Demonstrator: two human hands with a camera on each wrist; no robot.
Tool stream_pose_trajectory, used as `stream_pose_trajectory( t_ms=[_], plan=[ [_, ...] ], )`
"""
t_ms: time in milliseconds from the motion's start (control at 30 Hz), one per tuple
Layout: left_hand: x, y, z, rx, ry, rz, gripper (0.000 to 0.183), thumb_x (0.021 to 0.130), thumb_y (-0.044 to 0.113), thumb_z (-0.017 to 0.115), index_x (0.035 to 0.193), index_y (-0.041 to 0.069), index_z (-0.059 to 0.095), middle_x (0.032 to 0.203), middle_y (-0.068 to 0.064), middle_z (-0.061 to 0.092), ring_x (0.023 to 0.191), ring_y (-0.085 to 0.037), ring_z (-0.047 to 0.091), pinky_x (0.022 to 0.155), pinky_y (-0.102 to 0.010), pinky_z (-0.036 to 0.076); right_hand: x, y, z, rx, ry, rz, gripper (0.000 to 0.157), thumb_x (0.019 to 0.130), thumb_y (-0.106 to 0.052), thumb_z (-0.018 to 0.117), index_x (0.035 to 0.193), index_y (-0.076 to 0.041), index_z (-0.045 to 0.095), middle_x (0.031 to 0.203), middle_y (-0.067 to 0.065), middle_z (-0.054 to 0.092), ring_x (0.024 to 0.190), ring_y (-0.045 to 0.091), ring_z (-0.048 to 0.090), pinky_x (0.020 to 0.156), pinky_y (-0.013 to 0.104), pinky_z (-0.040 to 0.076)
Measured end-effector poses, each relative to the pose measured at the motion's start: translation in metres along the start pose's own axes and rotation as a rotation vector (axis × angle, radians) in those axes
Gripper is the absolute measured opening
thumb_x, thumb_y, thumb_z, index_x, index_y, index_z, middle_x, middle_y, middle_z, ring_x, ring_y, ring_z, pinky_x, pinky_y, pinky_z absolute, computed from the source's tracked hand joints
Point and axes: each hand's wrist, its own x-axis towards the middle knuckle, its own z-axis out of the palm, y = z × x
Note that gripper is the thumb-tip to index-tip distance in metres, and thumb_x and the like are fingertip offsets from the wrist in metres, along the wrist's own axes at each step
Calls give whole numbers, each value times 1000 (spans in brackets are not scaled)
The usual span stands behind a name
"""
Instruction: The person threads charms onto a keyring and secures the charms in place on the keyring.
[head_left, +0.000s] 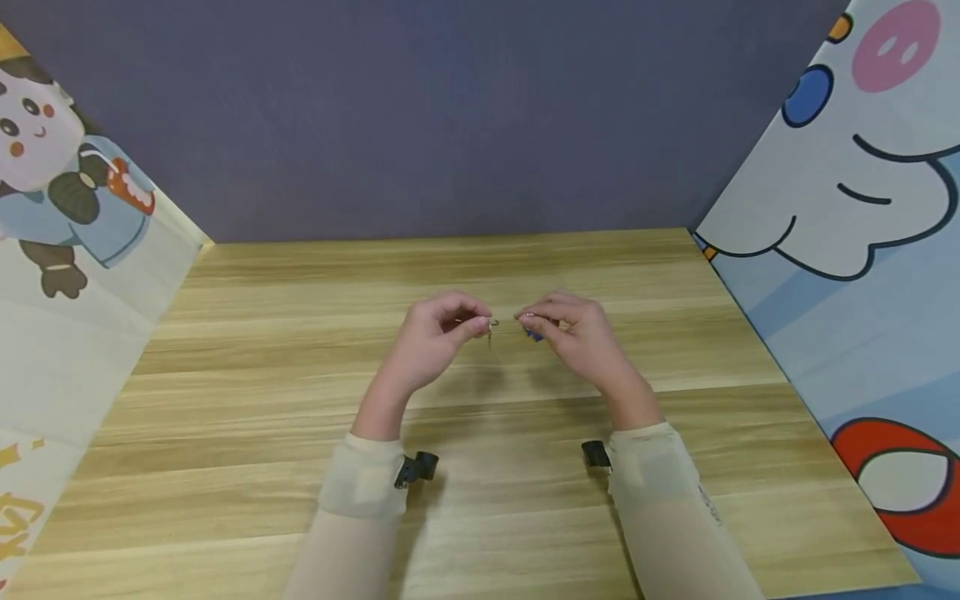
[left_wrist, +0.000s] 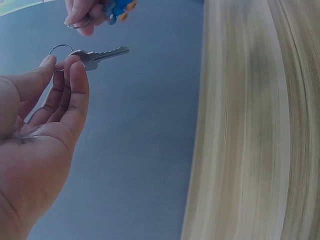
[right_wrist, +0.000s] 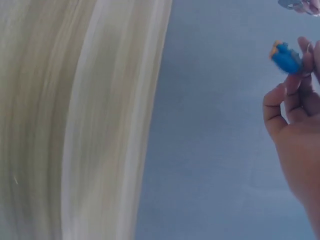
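Between thumb and fingertips my left hand (head_left: 437,337) pinches a thin metal key ring (left_wrist: 61,46). A silver key (left_wrist: 97,57) hangs on that ring, its toothed blade pointing away from the fingers in the left wrist view. Facing it a short gap away, my right hand (head_left: 573,337) pinches another metal ring (left_wrist: 79,24). Beside this ring is a small blue figure with orange parts (right_wrist: 287,59), partly hidden by the fingers. Both hands are held above the table, and the two rings are apart.
A wood-grain table (head_left: 300,400) lies under both hands. Behind it rises a plain dark grey-blue wall (head_left: 450,125). Cartoon-printed panels stand at the left (head_left: 45,333) and right (head_left: 900,350). Small black cameras (head_left: 416,469) are strapped over the light sleeves.
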Motion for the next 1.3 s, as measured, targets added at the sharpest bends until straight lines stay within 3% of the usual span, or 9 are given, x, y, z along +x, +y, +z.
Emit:
stream_pose_trajectory(
  t_ms=[267, 533, 800, 1133, 1300],
  plan=[
    [-2, 1, 2, -37, -29, 14, 10, 103, 11, 70, 110, 7, 76, 105, -11, 78, 97, -28, 77, 87, -36, 64, 0, -11, -4, -127, -124, -36, 20, 107, -13, 63, 116, -6, 79, 98, 6, 70, 92, 20, 57, 80, 38, 49],
    [-2, -2, 5, -77, -59, -14, 10, 102, 11, 72, 110, 7, 76, 104, -12, 78, 102, -38, 76, 88, -34, 65, 0, -13, -2, -91, -140, -89, 17, 103, -12, 69, 113, -4, 81, 98, 5, 75, 83, 15, 59, 72, 30, 51],
    [-2, -3, 7, -52, -82, -44, 9, 101, 15, 74, 108, 10, 77, 104, -9, 79, 97, -27, 79, 87, -35, 65, -2, -18, -3, -75, -212, -75, 16, 99, -11, 75, 112, -6, 83, 99, 4, 78, 79, 12, 62, 68, 27, 54],
    [-1, -3, 12, -162, -100, 1, 15, 105, 4, 64, 113, -2, 76, 109, -19, 77, 102, -33, 79, 98, -51, 63, -3, -16, 2, -87, -106, -201, 11, 99, -6, 73, 106, -3, 82, 100, 8, 79, 86, 16, 65, 72, 30, 54],
    [0, -6, 15, -132, -79, 53, 15, 105, 3, 64, 110, -2, 77, 111, -17, 77, 99, -24, 77, 95, -44, 65, -4, -14, 3, -92, -77, -221, 12, 99, -5, 73, 107, -2, 82, 98, 8, 79, 84, 16, 65, 71, 30, 54]
  ],
)
